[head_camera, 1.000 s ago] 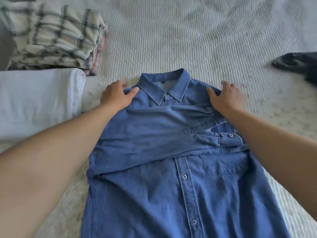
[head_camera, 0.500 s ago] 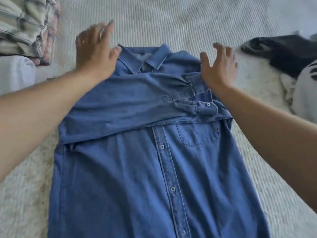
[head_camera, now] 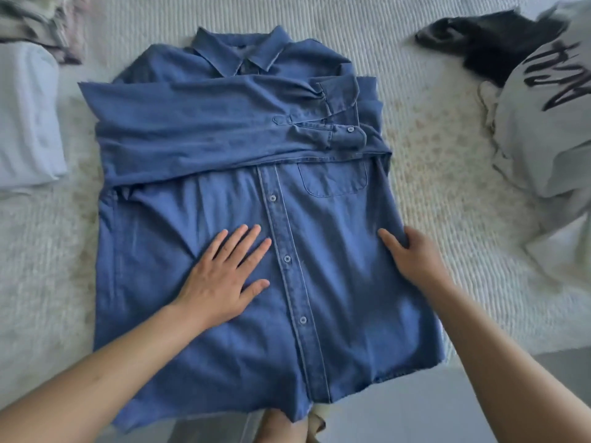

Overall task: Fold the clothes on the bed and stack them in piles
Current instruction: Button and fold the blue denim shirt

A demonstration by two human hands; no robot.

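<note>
The ribbed white bed (head_camera: 415,174) carries the blue denim shirt (head_camera: 335,282), front up, sleeves folded across its chest. My left hand (head_camera: 224,276) presses flat, fingers spread, beside the button placket; my right hand (head_camera: 412,260) pinches the shirt's right side edge

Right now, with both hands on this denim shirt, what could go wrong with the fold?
1. The sleeves lie loosely across the chest; lifting the side could slide them off.
2. The hem hangs past the bed edge and may drag the denim shirt crooked.
3. The right hand grips one edge only, so the fold may skew.
</note>
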